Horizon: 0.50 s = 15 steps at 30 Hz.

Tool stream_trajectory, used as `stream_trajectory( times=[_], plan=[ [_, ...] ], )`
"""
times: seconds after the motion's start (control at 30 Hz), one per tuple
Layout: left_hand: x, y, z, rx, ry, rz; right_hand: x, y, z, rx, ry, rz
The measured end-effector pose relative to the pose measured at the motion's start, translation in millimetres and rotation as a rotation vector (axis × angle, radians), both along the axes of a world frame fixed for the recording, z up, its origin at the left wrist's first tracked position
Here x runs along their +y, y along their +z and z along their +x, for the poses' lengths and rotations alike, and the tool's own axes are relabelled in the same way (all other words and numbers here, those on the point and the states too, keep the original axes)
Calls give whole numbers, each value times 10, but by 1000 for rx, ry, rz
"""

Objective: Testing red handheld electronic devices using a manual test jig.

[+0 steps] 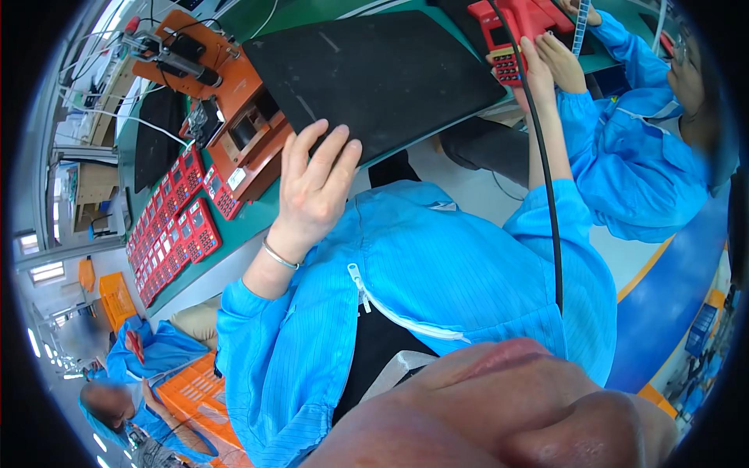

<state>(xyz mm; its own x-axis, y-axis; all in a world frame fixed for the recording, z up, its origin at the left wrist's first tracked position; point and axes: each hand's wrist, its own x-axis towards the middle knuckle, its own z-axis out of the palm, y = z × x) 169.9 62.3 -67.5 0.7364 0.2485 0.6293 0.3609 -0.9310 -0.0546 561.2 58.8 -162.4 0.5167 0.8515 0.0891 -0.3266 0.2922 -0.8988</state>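
Observation:
My left hand (316, 187) hovers by the near edge of a black mat (374, 78), next to an orange fixture (248, 109). Its fingers are apart and hold nothing; whether the fingertips touch the mat I cannot tell. At the far right end of the bench, my right hand (537, 74) is closed around the lower end of a red handheld payment terminal (502, 37) with a small screen and keypad. A co-worker's hand (563, 66) lies right beside it. More red casing (534, 15) shows behind the terminal, partly covered by a black cable (534, 117).
Several red terminals (168, 226) lie in rows on the green bench (222, 238) at left. Clamp and cables (168, 58) top the fixture. A co-worker in blue (632, 164) sits close at right, holding a blue strip (581, 27). Orange crates (195, 398) stand lower left.

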Motion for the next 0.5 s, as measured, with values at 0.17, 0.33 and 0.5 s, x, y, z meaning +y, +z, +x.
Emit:
stream_trajectory(
  times=[0.17, 0.33, 0.5],
  plan=[
    [223, -228, 127, 26, -13, -134, 55, -130, -32, 118, 68, 2],
    [404, -349, 410, 6, -95, -183, 129, -174, 278, 25, -21, -54],
    [672, -763, 696, 42, -77, -186, 385, 14, 186, 60, 208, -81]
  ],
)
